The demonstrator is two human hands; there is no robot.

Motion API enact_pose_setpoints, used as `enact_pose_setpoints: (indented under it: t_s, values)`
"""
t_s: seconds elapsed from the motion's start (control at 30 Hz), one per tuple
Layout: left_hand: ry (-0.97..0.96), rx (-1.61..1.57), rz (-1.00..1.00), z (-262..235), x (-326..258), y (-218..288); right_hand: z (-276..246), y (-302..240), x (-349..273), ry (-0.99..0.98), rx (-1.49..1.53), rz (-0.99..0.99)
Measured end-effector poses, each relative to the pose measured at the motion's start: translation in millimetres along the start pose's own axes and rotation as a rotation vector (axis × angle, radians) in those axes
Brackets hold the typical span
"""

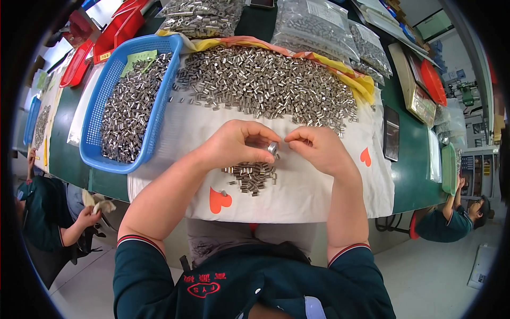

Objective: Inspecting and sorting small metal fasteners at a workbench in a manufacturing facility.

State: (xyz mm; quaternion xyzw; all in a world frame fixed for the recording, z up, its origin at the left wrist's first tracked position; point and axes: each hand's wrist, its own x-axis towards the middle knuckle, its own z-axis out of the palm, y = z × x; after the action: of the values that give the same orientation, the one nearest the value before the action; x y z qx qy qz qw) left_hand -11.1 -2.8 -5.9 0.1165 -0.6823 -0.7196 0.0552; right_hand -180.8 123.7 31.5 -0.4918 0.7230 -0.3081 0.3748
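Between the thumb and fingers of my left hand (231, 143) is a small shiny metal ring (272, 148). My right hand (324, 151) is just to the right of it, thumb and fingertips pinched together; whatever they hold, if anything, is too small to make out. Under my left hand lies a small heap of short metal cylinders (252, 178) on a white cloth (297, 202) printed with orange hearts. Beyond both hands spreads a large pile of similar metal cylinders (271, 80).
At the left stands a blue plastic basket (90, 127) full of metal cylinders. A yellow and red cloth (361, 82) borders the pile, with clear bags of parts (313, 26) behind it. A phone (391, 133) lies right. Other people (446, 223) sit on both sides.
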Motion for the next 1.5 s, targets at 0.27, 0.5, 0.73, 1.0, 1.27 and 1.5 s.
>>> enact_pose_setpoints:
  t_s: [0.27, 0.5, 0.73, 1.0, 1.27, 1.5]
  values:
    - [0.015, -0.093, -0.040, -1, 2, -8, 1, 5, 1, -0.085, -0.274, -0.296]
    - [-0.125, -0.061, -0.044, 2, -1, 0, 16, 24, 24, 0.492, -0.587, -0.219]
    - [0.009, -0.203, -0.040, -3, 3, -2, 18, 23, 23, 0.519, -0.625, -0.251]
    - [0.164, -0.303, -0.030, -1, 6, -2, 18, 1, 9, 0.348, 0.069, -0.158]
    - [0.158, -0.256, -0.013, -2, 5, -8, 26, -6, 6, 0.244, 0.035, -0.309]
    - [0.249, -0.025, -0.061, 4, 6, -2, 34, -4, 4, 0.365, -0.329, -0.421]
